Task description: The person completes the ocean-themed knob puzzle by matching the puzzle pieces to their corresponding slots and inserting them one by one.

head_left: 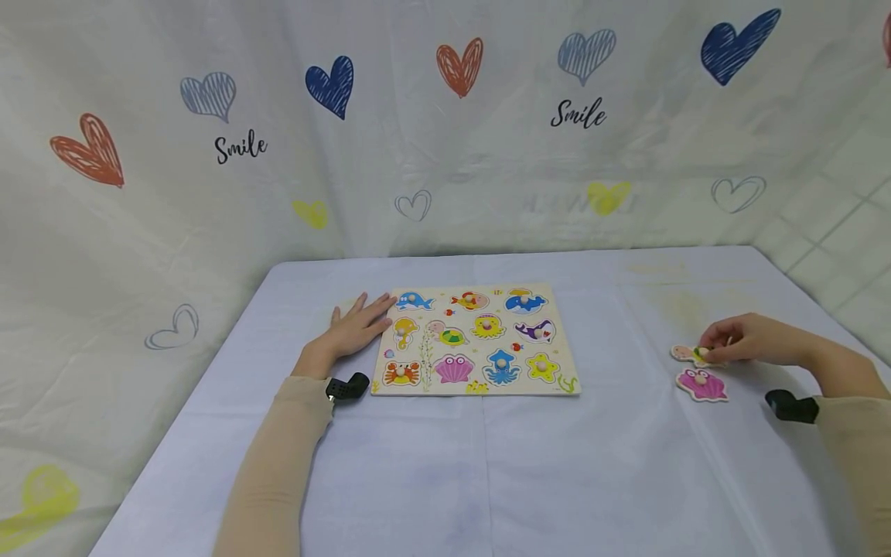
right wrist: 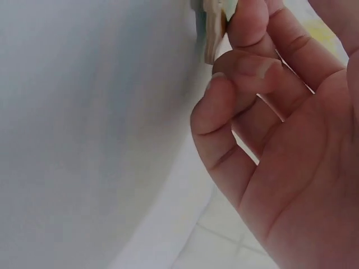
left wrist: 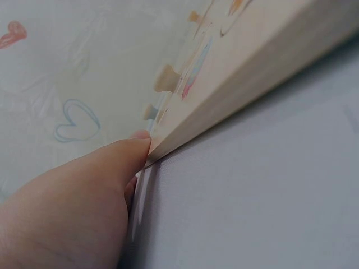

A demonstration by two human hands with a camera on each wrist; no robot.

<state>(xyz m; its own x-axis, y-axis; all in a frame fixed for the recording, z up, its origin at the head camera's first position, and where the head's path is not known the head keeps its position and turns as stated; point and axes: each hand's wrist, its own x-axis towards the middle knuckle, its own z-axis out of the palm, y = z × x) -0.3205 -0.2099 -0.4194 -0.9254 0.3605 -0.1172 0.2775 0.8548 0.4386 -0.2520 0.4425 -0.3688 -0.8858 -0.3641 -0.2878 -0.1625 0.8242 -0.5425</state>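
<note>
A wooden peg puzzle board point(head_left: 501, 387) with sea-animal pieces lies flat on the table. My left hand point(head_left: 356, 329) rests at its left edge with fingers spread and fairly straight; in the left wrist view the thumb point(left wrist: 132, 154) touches the board's corner. Off to the right, my right hand point(head_left: 748, 340) pinches a turtle puzzle piece point(head_left: 684, 353), partly hidden by the fingers. Only the edge of a wooden piece point(right wrist: 213, 33) shows at the fingertips in the right wrist view. Just in front of the turtle lies a pink shell puzzle piece point(head_left: 703, 385).
Knobbed pieces such as the crab point(head_left: 401, 373), squid point(head_left: 502, 368) and starfish point(head_left: 541, 367) sit in the board. A white cloth point(head_left: 592, 464) covers the table. Behind it hangs a curtain point(head_left: 390, 155) printed with hearts.
</note>
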